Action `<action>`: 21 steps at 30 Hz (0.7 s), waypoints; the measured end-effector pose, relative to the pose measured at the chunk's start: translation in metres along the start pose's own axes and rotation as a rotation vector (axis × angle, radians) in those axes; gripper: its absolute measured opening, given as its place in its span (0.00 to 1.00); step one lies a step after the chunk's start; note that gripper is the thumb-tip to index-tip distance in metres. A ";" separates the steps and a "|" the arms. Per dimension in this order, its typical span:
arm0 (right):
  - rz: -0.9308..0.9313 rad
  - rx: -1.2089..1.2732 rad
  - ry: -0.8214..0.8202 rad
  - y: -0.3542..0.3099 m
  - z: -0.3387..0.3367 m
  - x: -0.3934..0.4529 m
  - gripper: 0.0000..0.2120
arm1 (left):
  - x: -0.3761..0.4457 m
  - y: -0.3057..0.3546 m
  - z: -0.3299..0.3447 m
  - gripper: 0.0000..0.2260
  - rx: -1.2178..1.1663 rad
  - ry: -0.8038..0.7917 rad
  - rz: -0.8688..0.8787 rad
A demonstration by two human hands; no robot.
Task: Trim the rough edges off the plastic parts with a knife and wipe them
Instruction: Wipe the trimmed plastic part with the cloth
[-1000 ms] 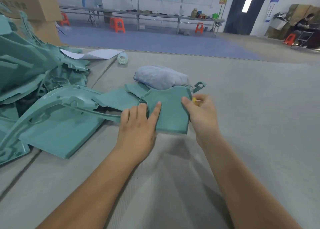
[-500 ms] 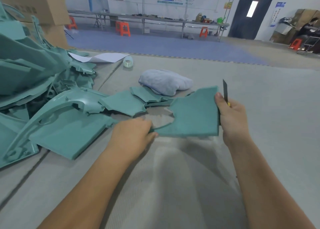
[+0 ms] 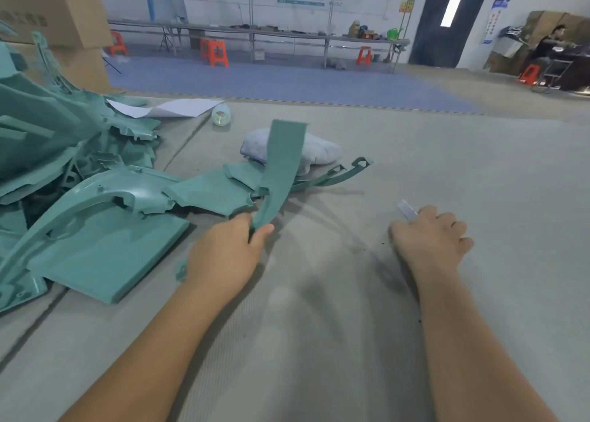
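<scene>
Left hand pinching one teal plastic part upright, mid-counter; right hand gripping the knife — trimming barely starting, pile left, cloth lying untouched.

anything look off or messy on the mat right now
The teal plastic parts lie in a jumbled heap at the left, not stacked. Small dark specks, maybe trimmings, dot the mat by the right hand.

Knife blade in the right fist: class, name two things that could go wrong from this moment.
1. The right hand grips the knife with its bare blade sticking out, so the left hand could get cut on nearing it.
2. The left hand pinches the teal plastic part only by its bottom tip; tilted up, it may slip or twist under cutting pressure.
</scene>
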State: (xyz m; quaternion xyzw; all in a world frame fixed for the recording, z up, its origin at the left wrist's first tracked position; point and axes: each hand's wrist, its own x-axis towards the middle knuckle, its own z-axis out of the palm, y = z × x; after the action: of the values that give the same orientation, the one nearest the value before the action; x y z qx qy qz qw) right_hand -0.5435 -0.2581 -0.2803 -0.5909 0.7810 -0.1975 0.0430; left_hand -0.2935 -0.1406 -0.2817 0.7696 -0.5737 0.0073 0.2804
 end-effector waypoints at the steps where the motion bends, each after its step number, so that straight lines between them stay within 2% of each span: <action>1: -0.017 -0.012 0.047 -0.001 0.000 -0.001 0.21 | 0.001 -0.002 0.001 0.17 -0.034 -0.005 -0.031; 6: -0.180 0.220 0.364 -0.020 -0.014 -0.010 0.28 | 0.013 -0.013 0.004 0.12 -0.166 -0.040 -0.153; 9: -0.480 0.360 0.468 -0.058 -0.026 -0.028 0.25 | 0.018 -0.016 0.006 0.09 -0.228 -0.060 -0.216; 12: -0.799 0.317 0.369 -0.110 -0.030 -0.037 0.22 | 0.019 -0.018 0.009 0.11 -0.254 -0.042 -0.260; 14: -0.870 0.260 0.188 -0.145 -0.027 -0.032 0.23 | 0.019 -0.020 0.011 0.13 -0.193 0.003 -0.248; 16: -0.740 0.328 -0.048 -0.176 -0.016 -0.017 0.24 | 0.018 -0.019 0.013 0.14 -0.155 0.047 -0.232; 18: -0.451 0.510 -0.297 -0.199 -0.003 0.001 0.26 | 0.018 -0.019 0.013 0.15 -0.149 0.063 -0.220; 19: -0.294 0.594 -0.377 -0.207 0.006 0.012 0.28 | 0.019 -0.019 0.013 0.15 -0.148 0.064 -0.220; 21: -0.041 0.701 -0.434 -0.213 0.026 0.026 0.32 | 0.020 -0.020 0.013 0.15 -0.159 0.059 -0.226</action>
State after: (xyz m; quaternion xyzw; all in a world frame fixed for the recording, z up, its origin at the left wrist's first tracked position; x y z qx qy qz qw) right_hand -0.3505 -0.3371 -0.2231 -0.5837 0.6274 -0.3232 0.4014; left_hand -0.2732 -0.1605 -0.2942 0.8041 -0.4738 -0.0471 0.3561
